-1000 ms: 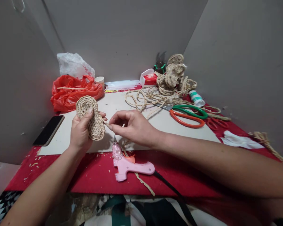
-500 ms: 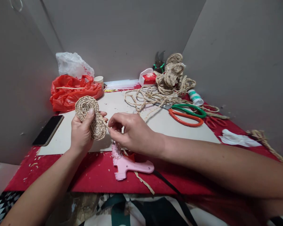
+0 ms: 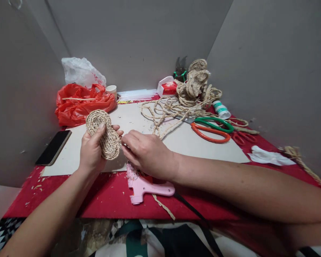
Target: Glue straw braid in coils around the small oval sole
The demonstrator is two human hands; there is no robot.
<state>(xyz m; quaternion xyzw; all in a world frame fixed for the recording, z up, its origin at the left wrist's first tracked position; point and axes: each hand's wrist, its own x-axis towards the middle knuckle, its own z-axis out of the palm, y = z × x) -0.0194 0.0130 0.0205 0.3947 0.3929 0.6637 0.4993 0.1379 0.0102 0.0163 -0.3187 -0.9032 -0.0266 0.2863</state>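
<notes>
My left hand (image 3: 92, 151) grips a flat oval pad of coiled straw braid (image 3: 103, 132), held upright above the white board (image 3: 176, 142), thumb across its front. My right hand (image 3: 146, 153) is curled, its fingertips pressed against the pad's right edge where the loose braid end sits. What those fingers pinch is hidden. A pink glue gun (image 3: 146, 185) lies on the red cloth (image 3: 96, 196) just below my right hand, nozzle pointing away from me, with its black cord (image 3: 192, 210) trailing to the right.
A heap of straw braid (image 3: 189, 94) lies at the back, beside green and orange scissors (image 3: 211, 128), a small bottle (image 3: 221, 110) and a tissue box (image 3: 167, 87). Red bag (image 3: 80, 103), white bag (image 3: 81, 71), paper cup (image 3: 112, 89) and phone (image 3: 53, 147) sit left. Grey walls close three sides.
My right hand has moved left and down against the pad's edge, and now covers the glue gun's nozzle. The left hand has barely shifted.
</notes>
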